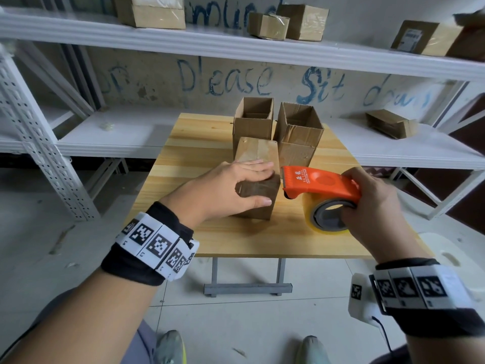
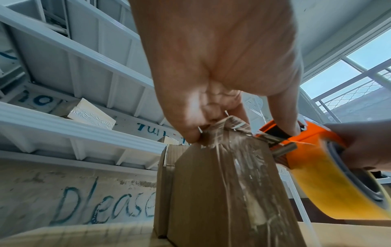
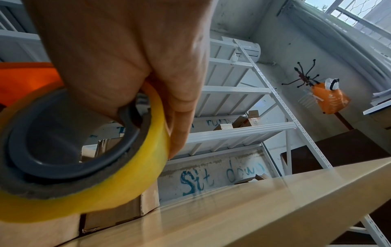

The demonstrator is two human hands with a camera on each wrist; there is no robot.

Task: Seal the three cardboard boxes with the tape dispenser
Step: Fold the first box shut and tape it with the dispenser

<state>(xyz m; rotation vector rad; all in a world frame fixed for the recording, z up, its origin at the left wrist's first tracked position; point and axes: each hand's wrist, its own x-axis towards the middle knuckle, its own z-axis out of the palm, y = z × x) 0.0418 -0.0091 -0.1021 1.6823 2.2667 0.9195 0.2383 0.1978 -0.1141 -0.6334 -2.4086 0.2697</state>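
Observation:
Three cardboard boxes stand on the wooden table (image 1: 199,143). The two at the back, the left open box (image 1: 253,122) and the right open box (image 1: 299,137), have open tops. The nearer taped box (image 1: 258,151) is closed, and clear tape runs down its front (image 2: 211,192). My left hand (image 1: 262,183) holds its near top edge, fingers on top and thumb on the front face. My right hand (image 1: 349,195) grips the orange tape dispenser (image 1: 315,183), thumb inside the core of the yellowish tape roll (image 3: 84,192). The dispenser's blade end sits beside the box's upper right edge (image 2: 273,142).
White metal shelves stand behind the table and to its left, with an upright (image 1: 39,153) near the table's left side. Several cardboard boxes sit on the upper shelf (image 1: 267,26), and a flattened box (image 1: 391,123) lies on the lower one. A white stool (image 1: 446,253) stands at the right.

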